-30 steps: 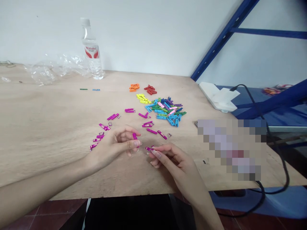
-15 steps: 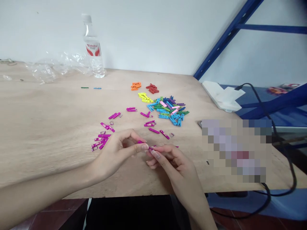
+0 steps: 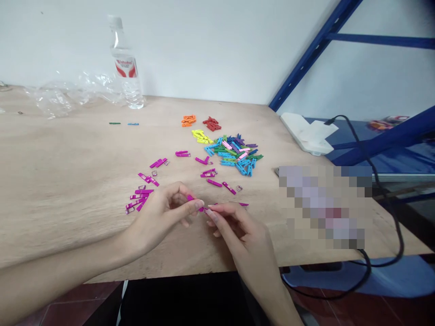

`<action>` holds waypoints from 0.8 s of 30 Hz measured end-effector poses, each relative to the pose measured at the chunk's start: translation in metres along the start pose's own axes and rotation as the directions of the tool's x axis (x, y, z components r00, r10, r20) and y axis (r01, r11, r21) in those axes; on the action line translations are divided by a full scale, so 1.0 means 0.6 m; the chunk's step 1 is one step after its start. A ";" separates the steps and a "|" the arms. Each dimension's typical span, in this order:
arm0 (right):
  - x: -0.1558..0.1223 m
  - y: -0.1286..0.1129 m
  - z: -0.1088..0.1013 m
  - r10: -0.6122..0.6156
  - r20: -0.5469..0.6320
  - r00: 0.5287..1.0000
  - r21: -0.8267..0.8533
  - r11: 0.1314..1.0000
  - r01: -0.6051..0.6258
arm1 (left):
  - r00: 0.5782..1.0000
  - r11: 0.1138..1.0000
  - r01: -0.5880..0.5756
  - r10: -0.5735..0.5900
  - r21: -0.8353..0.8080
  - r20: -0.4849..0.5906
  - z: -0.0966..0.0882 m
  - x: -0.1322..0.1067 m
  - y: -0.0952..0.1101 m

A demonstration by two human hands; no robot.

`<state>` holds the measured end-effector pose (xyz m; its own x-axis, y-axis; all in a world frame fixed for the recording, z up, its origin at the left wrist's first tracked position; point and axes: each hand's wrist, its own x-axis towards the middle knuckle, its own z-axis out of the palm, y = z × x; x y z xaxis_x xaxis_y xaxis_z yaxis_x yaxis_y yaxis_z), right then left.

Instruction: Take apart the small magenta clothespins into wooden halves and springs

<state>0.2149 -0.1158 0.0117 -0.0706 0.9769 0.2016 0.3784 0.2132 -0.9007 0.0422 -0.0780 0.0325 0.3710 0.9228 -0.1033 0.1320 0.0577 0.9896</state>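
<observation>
My left hand (image 3: 166, 213) and my right hand (image 3: 234, 226) meet above the near part of the wooden table (image 3: 68, 163). Both pinch the same small magenta clothespin piece (image 3: 200, 208) between thumb and fingertips. Loose magenta pin halves (image 3: 141, 199) lie just left of my left hand, and more magenta pieces (image 3: 217, 181) are scattered beyond my hands. A mixed pile of coloured pins (image 3: 236, 154) sits farther back, with small yellow (image 3: 202, 136), orange (image 3: 188, 120) and red (image 3: 211, 124) groups behind it.
A clear water bottle (image 3: 125, 68) stands at the back by the wall, beside crumpled clear plastic (image 3: 64, 97). A white device (image 3: 307, 133) with a black cable (image 3: 384, 199) lies at the right edge. Blue shelving beams (image 3: 306, 54) rise on the right.
My hands have come together: a second ago each held its own magenta piece apart, and now the pieces are joined between my fingertips. The view has shifted slightly.
</observation>
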 end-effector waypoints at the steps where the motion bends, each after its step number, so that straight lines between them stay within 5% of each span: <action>1: -0.002 -0.001 0.002 -0.062 -0.033 0.997 -0.101 0.993 0.059 | 1.000 1.000 0.010 -0.009 0.017 -0.004 0.000 -0.001 0.001; 5: -0.010 -0.006 0.008 -0.259 -0.087 0.962 -0.384 0.900 0.208 | 0.999 0.990 0.032 -0.027 0.135 -0.036 -0.001 -0.007 0.000; 11: -0.020 -0.008 0.023 -0.397 -0.038 0.917 -0.421 0.839 0.346 | 0.998 0.945 0.032 -0.013 0.326 -0.062 -0.005 -0.016 -0.006; 24: -0.026 -0.012 0.037 -0.441 0.047 0.896 -0.601 0.704 0.378 | 0.997 0.905 -0.042 0.064 0.424 -0.038 -0.010 -0.019 -0.007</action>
<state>0.1925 -0.1322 0.0066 -0.2735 0.7824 0.5595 0.7944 0.5117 -0.3272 0.0318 -0.0864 0.0300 0.3433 0.9385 -0.0357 0.4938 -0.1480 0.8569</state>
